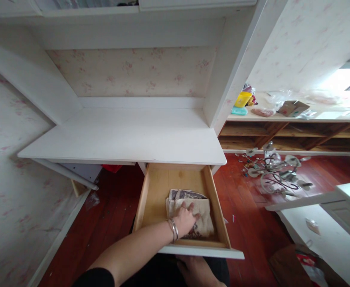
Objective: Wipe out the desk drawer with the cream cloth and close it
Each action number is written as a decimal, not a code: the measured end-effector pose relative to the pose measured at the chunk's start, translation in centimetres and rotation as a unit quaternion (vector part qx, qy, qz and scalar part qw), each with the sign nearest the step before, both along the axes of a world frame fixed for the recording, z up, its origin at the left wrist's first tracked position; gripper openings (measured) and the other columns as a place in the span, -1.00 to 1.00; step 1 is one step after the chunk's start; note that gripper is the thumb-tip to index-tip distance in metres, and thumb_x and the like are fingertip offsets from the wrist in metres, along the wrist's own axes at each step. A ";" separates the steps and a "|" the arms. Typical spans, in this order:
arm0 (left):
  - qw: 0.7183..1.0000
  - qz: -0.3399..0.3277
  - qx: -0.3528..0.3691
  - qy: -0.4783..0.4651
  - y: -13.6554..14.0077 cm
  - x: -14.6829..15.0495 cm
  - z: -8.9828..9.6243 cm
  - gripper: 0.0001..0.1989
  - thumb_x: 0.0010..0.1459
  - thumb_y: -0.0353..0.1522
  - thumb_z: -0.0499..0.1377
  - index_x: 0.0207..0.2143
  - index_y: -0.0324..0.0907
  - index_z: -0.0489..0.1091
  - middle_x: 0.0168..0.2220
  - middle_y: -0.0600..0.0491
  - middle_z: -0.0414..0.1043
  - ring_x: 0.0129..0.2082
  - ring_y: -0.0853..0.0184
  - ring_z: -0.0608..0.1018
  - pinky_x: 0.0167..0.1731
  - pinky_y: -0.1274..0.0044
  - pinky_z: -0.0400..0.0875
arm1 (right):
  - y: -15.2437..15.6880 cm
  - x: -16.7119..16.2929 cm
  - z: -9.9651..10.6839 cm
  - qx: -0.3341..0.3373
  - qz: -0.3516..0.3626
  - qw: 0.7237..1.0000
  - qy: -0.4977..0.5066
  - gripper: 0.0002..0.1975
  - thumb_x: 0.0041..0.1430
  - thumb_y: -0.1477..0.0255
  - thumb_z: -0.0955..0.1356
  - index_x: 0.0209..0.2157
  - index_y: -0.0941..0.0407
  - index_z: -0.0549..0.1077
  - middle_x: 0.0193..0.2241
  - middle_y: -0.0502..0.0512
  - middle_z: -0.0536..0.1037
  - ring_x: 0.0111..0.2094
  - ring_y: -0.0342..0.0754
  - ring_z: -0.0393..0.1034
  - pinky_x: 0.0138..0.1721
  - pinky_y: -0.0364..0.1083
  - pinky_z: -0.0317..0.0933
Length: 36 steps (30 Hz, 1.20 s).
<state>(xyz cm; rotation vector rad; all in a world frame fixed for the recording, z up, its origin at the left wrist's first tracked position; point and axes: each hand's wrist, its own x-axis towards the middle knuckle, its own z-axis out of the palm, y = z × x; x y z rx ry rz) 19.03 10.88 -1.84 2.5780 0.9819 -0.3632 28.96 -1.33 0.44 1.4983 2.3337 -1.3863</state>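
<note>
My left hand [185, 219], with fingers spread open and flat, presses on the folded cloth [192, 211] lying inside the open wooden drawer [153, 191] under the white desk [127, 135], while my right hand [197, 271] rests below the drawer front, and I cannot tell its fingers.

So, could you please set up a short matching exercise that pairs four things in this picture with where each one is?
Things:
1. folded cloth
2. left hand
3. right hand
4. yellow container

Places:
A. on the far wooden shelf top
B. below the drawer's white front
C. inside the open wooden drawer
D. resting on top of the cloth

Pairs: 1-C, 2-D, 3-B, 4-A
</note>
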 end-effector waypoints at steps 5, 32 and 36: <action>1.000 0.010 -0.001 0.011 2.9 3.0 0.2 -0.42 0.06 -0.25 0.27 0.15 -0.10 0.29 0.28 -0.32 0.03 0.09 -0.11 0.39 0.09 0.07 0.17 | 0.0 0.0 -0.4 -0.016 0.000 1.000 -0.021 -0.58 0.17 0.51 0.21 0.00 0.02 0.51 0.03 0.13 0.51 0.08 0.15 0.35 0.11 0.05 0.20; 0.980 0.169 0.053 -0.090 9.3 -1.3 0.4 -0.53 0.09 -0.54 0.09 0.07 -0.17 0.26 0.12 -0.19 0.26 0.14 0.06 0.31 0.04 0.19 0.29 | 0.0 0.3 -2.1 -0.035 -0.021 0.999 0.012 -0.60 0.14 0.52 0.22 -0.05 -0.04 0.52 -0.02 0.07 0.55 0.05 0.11 0.39 0.04 -0.01 0.25; 0.947 0.292 0.007 -0.137 8.0 -2.2 1.0 -0.55 0.02 -0.61 0.09 -0.01 -0.21 0.32 -0.07 -0.20 0.38 -0.04 0.06 0.47 -0.06 0.18 0.35 | 0.1 0.1 -1.1 -0.031 -0.027 0.999 -0.003 -0.58 0.14 0.54 0.22 -0.03 -0.02 0.52 0.00 0.08 0.53 0.06 0.10 0.38 0.08 -0.01 0.22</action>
